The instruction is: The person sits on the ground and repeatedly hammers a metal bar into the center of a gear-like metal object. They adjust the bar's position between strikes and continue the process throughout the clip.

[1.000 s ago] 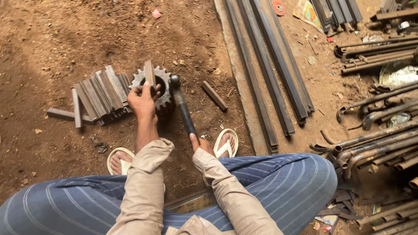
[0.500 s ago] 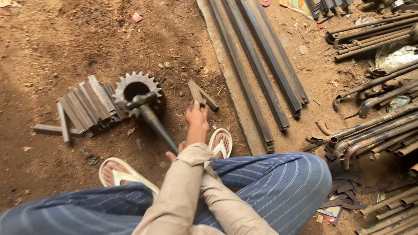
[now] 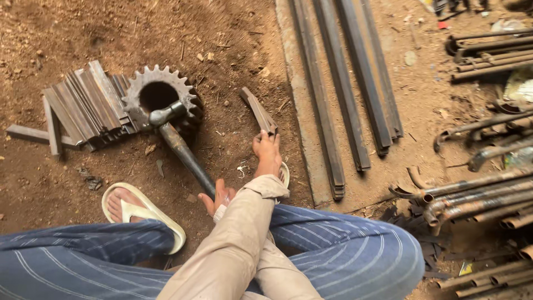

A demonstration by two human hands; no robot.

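My left hand (image 3: 267, 153) reaches across my body to a short flat metal bar (image 3: 258, 110) lying on the dirt. Its fingers are apart and their tips touch the bar's near end. My right hand (image 3: 221, 198), partly hidden under the left sleeve, grips the end of a hammer's handle (image 3: 186, 156). The hammer's head (image 3: 165, 114) rests on a rusty toothed gear (image 3: 161, 95) that lies flat on the ground. A stack of similar short flat bars (image 3: 83, 108) leans against the gear's left side.
Long steel bars (image 3: 347, 89) lie on the ground to the right. Bent rusty pipes and rods (image 3: 477, 189) are piled at the far right. My sandalled foot (image 3: 139, 214) sits near the hammer handle, and my legs in striped trousers (image 3: 344, 250) fill the bottom.
My left hand has left the gear, where it held a small bar upright, and swung right to the loose bar. The hammer's head has come down onto the gear.
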